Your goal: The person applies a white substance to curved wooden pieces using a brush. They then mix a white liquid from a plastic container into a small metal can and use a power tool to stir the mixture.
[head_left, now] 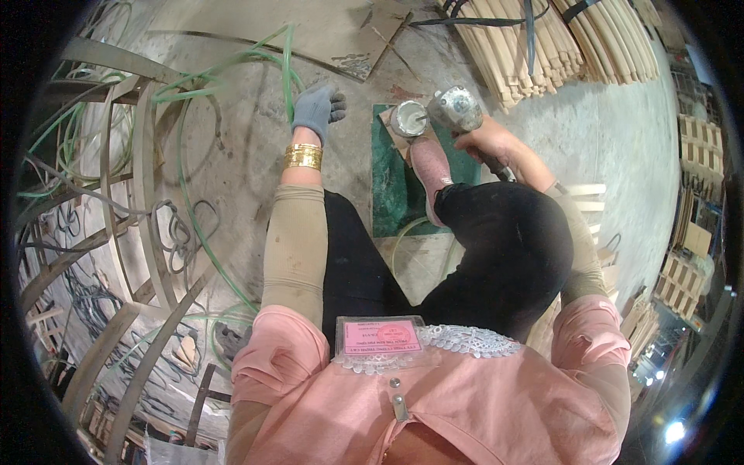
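Observation:
My right hand (496, 143) is bare and closed around the dark handle of what looks like a nail gun (457, 108), with a scuffed silver head. A round metal drum (410, 119) sits at the head's left side, over a small wooden board (396, 137). My foot in a pink patterned sock or shoe (430, 164) rests just behind the drum. My left hand (316, 112), in a grey knit glove, hangs out to the left with its fingers curled in. A green hose (287, 70) passes beside its wrist; whether anything is in the palm is hidden.
A green mat (391, 194) lies under the board and foot. Bent metal frames (159, 194) and tangled hoses (186, 225) crowd the left. Strapped bundles of wooden strips (515, 50) lie at the far right, a flat sheet (325, 35) at the back, and pallets (701, 151) along the right.

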A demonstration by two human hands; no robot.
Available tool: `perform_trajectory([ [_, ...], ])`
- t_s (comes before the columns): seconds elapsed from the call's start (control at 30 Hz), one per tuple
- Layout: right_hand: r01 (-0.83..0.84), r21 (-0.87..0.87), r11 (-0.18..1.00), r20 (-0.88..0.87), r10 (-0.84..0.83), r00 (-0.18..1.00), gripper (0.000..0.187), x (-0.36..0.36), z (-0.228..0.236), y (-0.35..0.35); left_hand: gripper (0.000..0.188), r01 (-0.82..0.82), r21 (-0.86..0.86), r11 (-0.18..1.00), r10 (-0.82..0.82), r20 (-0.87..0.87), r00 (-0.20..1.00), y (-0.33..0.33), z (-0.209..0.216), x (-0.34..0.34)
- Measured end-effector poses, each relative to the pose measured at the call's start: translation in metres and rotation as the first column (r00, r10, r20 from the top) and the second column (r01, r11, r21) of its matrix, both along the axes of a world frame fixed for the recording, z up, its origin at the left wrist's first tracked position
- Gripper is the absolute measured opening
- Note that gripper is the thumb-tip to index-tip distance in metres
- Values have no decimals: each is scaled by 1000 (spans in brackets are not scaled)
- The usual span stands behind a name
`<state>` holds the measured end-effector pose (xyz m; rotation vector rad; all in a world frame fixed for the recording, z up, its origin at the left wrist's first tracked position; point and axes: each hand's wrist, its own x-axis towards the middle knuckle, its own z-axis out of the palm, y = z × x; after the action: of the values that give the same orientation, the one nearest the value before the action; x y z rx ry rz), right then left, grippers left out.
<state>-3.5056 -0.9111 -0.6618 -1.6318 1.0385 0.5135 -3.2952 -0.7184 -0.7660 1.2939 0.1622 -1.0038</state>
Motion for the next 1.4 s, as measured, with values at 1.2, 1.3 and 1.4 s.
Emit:
perform_trajectory([
  [1.2, -60, 12, 998, -37, 61, 997, 12, -1, 3, -1, 26, -20, 34, 999, 19, 13, 1000, -4, 7, -3],
  [1.3, -50, 48, 998, -45, 52, 998, 14, 1, 6, 3, 26, -17, 15, 1000, 17, 7, 1000, -3, 5, -2],
  [1.4, -62, 58, 996, -61, 66, 996, 21, 3, 9, 6, 25, -16, 12, 1000, 16, 6, 1000, -3, 4, -2],
])
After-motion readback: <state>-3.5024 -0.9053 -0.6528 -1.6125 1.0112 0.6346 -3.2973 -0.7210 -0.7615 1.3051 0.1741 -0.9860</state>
